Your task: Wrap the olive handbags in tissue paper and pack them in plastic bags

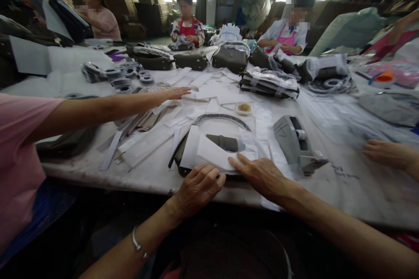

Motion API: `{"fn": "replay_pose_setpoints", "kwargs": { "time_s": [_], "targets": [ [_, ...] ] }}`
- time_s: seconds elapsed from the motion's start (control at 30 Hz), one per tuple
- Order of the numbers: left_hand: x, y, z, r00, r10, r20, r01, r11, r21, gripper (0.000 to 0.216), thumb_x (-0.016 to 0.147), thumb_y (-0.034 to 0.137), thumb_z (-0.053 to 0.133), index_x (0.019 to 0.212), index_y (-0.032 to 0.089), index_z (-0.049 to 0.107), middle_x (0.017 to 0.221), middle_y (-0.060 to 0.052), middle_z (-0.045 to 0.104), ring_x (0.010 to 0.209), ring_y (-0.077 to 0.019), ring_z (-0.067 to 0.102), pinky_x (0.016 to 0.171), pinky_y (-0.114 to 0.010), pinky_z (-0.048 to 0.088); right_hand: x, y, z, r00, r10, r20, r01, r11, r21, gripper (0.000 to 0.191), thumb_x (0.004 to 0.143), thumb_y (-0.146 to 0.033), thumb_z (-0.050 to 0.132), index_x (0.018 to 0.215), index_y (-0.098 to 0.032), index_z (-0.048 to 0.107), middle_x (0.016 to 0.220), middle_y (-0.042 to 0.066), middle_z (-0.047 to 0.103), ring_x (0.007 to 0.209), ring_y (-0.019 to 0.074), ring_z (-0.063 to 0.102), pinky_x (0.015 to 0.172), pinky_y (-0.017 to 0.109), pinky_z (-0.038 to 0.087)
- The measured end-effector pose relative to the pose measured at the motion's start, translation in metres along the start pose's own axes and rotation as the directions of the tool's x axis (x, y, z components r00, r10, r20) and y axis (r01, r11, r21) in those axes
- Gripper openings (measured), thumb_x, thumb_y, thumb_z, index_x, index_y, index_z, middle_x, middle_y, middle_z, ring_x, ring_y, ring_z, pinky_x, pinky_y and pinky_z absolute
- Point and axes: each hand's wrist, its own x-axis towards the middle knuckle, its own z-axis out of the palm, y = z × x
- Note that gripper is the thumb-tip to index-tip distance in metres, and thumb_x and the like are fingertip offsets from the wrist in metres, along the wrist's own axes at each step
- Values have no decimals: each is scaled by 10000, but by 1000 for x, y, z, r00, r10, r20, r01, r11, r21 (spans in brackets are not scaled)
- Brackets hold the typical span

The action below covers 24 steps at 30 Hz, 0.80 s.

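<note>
Table near edge carries olive handbag under white paper sheet; right hand flat, fingers spread on sheet; left hand half-curled at sheet's edge, grip unclear; grey tape dispenser just right.

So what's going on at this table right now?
A person is pressing white paper around a dark olive handbag: the left hand curls at its near edge, the right hand lies flat on it. A grey tape dispenser stands just right. A co-worker's hand reaches over paper strips, and more bags sit across the table.
</note>
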Motion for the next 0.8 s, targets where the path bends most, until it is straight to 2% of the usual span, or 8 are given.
{"fn": "replay_pose_setpoints", "kwargs": {
  "time_s": [0.1,0.17,0.23,0.33,0.47,0.57,0.67,0.8],
  "targets": [
    [19,4,-7,993,31,110,-45,991,129,368,981,142,431,1331,153,545,1342,-97,594,1351,-227,458,1142,-414,341,1,0,2,1000,2,3,-2,1000,11,437,986,-117,315,1401,-208,419,1255,165,612,760,216,717,543,280,495],
    [29,6,-6,971,-7,238,-42,979,201,380,984,159,414,1339,107,538,1371,-129,576,1354,-256,458,1170,-470,298,1,-1,2,1000,2,5,-2,1000,12,425,988,-117,307,1378,-210,447,1227,156,624,745,214,714,536,277,490],
    [33,7,0,941,-60,332,-22,971,238,371,982,164,406,1308,72,558,1322,-160,607,1279,-267,534,1144,-481,335,2,-4,1,1000,1,3,-1,1000,13,435,984,-113,311,1384,-217,448,1232,155,624,740,210,715,540,276,495],
    [28,6,9,914,-93,396,7,977,215,363,980,162,410,1303,89,557,1299,-163,623,1212,-265,587,1055,-446,426,2,-3,0,1000,15,-7,-15,999,37,460,977,-112,327,1403,-233,452,1249,151,629,733,213,719,543,286,509],
    [15,1,16,924,-92,370,43,990,137,354,975,158,428,1306,118,548,1320,-149,613,1215,-262,583,1021,-422,441,-2,16,-8,998,26,-48,-16,978,206,363,952,-175,461,1258,-287,622,1204,78,690,822,225,729,644,312,549],
    [9,-1,17,938,-91,334,63,994,95,361,966,157,454,1314,127,543,1338,-138,602,1225,-258,574,1031,-405,432,-4,30,-23,969,154,-195,-68,920,385,260,935,-268,557,1147,-296,705,1138,33,734,968,218,710,813,308,540],
    [7,-2,20,949,-100,299,80,994,80,353,966,155,452,1302,124,553,1317,-131,615,1215,-259,578,1030,-403,437,2,23,-33,930,227,-289,-79,891,448,250,967,-307,521,1116,-298,722,1113,16,744,976,191,703,828,277,520],
    [11,-1,21,953,-115,281,100,993,68,337,975,162,440,1284,107,563,1279,-122,634,1199,-245,587,1028,-395,450,21,-7,-24,987,105,-120,-63,948,312,314,968,-215,450,1148,-304,691,987,23,742,806,184,718,636,252,491]
  ]
}}
